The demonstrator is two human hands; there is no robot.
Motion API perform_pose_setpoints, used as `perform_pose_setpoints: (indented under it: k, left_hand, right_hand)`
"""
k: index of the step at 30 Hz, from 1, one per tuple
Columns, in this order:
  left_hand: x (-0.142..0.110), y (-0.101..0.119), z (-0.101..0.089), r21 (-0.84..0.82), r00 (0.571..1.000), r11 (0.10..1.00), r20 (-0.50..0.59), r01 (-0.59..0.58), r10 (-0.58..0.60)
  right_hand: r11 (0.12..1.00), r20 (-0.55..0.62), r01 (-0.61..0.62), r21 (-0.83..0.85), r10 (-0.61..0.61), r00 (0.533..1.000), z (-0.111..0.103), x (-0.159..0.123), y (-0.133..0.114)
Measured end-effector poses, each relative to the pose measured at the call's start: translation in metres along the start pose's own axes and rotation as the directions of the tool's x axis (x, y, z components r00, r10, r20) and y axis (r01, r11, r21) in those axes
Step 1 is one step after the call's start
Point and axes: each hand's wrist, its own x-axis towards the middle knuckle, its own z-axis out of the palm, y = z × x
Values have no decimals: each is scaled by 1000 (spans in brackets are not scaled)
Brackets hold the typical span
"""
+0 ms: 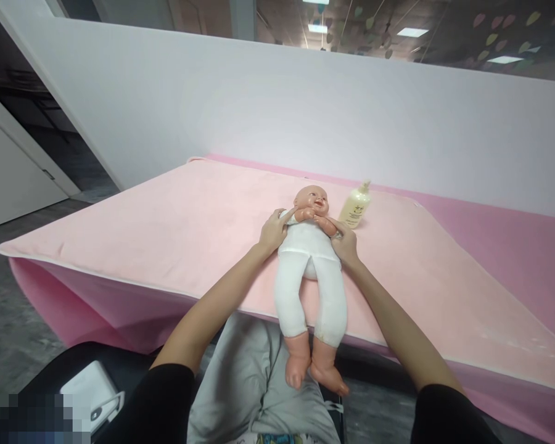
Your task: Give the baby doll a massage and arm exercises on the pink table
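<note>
A baby doll (309, 239) with a white cloth body lies on its back on the pink-covered table, its head away from me. Its lower legs and feet stick out past the near edge, above my lap. My left hand (272, 230) is closed round the doll's arm on the left, thumb by the doll's hand. On the other side my right hand (345, 243) grips the opposite arm. Both doll hands meet over its chest, below the chin. Part of my fingers is hidden behind the doll's arms. Just beyond my right hand stands a pale yellow pump bottle (355, 206).
A light pink cloth (166, 228) covers the table, over a darker pink one (504, 246). Behind it rises a white partition (277, 111). At lower left, a white object with a strap (90, 391) rests on a black seat (65, 364).
</note>
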Motion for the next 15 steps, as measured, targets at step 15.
perform_pose_setpoints:
  k: [15]
  left_hand:
    - [0, -4, 2, -23, 1000, 999, -9, -27, 27]
  right_hand:
    - [989, -54, 114, -97, -120, 991, 2, -2, 11]
